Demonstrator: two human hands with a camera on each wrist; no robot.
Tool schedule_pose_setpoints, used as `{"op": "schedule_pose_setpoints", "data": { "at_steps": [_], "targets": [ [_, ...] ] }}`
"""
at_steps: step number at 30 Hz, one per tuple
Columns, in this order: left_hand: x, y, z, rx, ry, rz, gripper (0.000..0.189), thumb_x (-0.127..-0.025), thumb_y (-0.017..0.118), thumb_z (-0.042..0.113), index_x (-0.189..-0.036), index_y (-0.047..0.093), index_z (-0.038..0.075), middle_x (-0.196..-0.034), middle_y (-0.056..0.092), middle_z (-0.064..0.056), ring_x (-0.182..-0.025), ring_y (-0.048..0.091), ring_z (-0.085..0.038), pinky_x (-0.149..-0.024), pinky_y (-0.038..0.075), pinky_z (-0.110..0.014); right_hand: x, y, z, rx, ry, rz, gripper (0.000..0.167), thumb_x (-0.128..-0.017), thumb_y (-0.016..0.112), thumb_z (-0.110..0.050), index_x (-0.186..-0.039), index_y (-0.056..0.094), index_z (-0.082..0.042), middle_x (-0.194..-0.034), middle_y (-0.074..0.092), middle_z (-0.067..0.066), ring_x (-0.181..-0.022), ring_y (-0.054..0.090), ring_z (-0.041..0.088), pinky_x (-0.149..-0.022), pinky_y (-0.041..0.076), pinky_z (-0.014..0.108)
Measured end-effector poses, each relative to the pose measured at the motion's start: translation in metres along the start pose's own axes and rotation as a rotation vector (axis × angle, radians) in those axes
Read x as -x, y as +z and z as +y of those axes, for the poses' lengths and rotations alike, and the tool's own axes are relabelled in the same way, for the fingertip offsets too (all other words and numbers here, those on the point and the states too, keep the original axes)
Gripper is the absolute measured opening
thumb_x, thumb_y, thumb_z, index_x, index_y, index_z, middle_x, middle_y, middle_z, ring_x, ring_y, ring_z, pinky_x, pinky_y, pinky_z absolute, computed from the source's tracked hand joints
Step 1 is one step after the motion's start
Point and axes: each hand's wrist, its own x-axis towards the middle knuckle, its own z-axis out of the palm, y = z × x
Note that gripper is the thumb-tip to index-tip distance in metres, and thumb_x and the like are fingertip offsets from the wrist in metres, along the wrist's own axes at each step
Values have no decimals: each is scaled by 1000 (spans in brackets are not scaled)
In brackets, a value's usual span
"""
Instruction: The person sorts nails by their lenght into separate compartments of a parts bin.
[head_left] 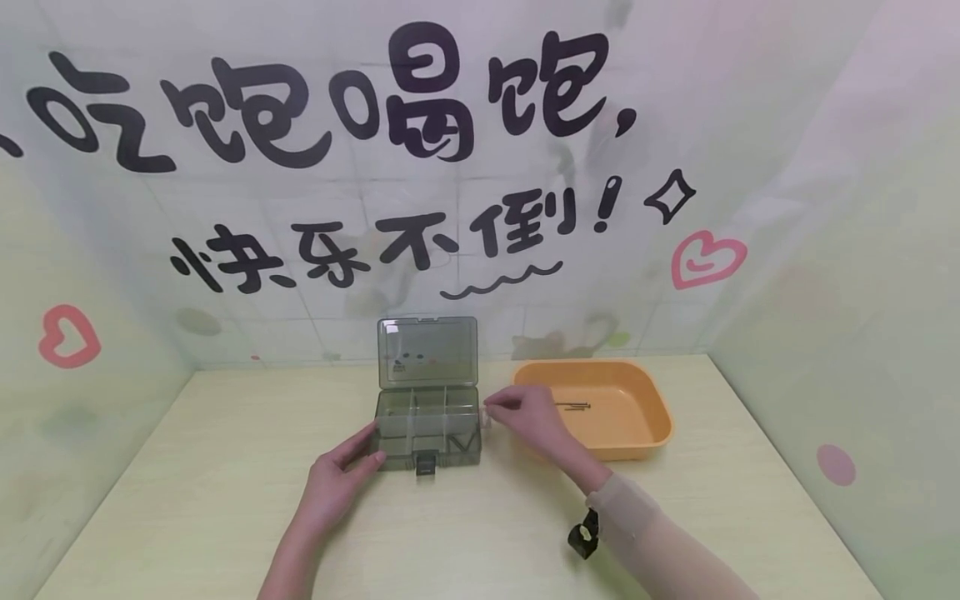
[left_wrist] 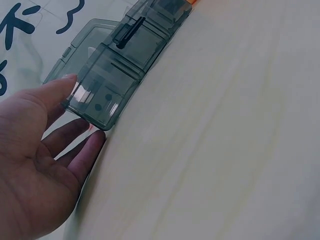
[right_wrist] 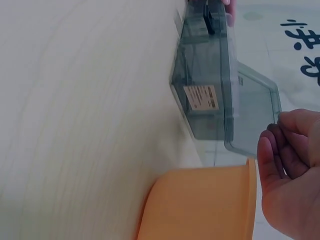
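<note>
Left hand (head_left: 332,487) grasps box (head_left: 459,458) end, some fingertips hidden. Right hand (head_left: 536,417): fingertips bunched beside box, can't tell if pinching anything. Screws (head_left: 576,407) in tray (head_left: 630,410), partly occluded.

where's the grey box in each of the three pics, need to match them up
Head: the box is just below centre, lid up.
Left wrist: upper left, running up to the top edge, at the fingertips of the left hand.
Right wrist: top, right of centre, above the tray.
Shared landmark: the black latch on the box's front, visible in all three.
</note>
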Motion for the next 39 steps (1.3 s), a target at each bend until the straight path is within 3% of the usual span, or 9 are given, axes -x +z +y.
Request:
{"op": "schedule_pose_setpoints", "data": {
  "at_steps": [9, 15, 22, 29, 35, 39],
  "targets": [
    [0, 0, 1, 6, -7, 2, 60, -100, 70, 32, -152, 49, 10, -153, 48, -19, -140, 47, -39, -116, 36, -53, -6, -24, 22, -24, 96, 97, 13, -91, 77, -9, -103, 80, -3, -98, 77, 6, -92, 72, 22, -84, 60, 37],
    [1, -1, 0, 5, -11, 0, 60, -100, 70, 32, -152, 50, 11, -152, 49, -19, -140, 47, -39, -116, 35, -54, -13, -45, 42, -30, 164, 76, 19, -93, 77, -13, -109, 78, -3, -103, 77, 9, -95, 73, 25, -83, 61, 37],
    [0, -1, 0, 6, -10, 1, 61, -99, 70, 33, -152, 50, 11, -152, 49, -20, -140, 46, -39, -117, 34, -54, -14, -68, 64, 66, 152, 67, 23, -96, 73, -14, -115, 76, -1, -114, 74, 14, -106, 69, 30, -86, 59, 42],
    [0, 0, 1, 7, -15, 3, 60, -100, 70, 32, -152, 50, 11, -152, 49, -19, -140, 46, -39, -117, 35, -53, -11, -79, 82, 99, 156, 84, 22, -95, 72, -7, -113, 75, 5, -111, 74, 19, -102, 69, 35, -83, 60, 44],
    [0, 0, 0, 4, -12, 9, 60, -99, 71, 31, -152, 50, 10, -152, 49, -20, -139, 47, -40, -116, 35, -53, -7, -87, 96, 98, 251, 54, 24, -96, 68, -3, -118, 72, 7, -117, 71, 22, -98, 67, 30, -82, 59, 39],
    [-1, 1, -1, 14, -8, 7, 60, -99, 70, 30, -152, 50, 10, -152, 49, -20, -139, 47, -39, -116, 36, -51, -6, -93, 98, 134, 249, 61, 23, -95, 69, 0, -115, 72, 9, -113, 72, 24, -91, 67, 28, -77, 60, 38]
  ]
}}
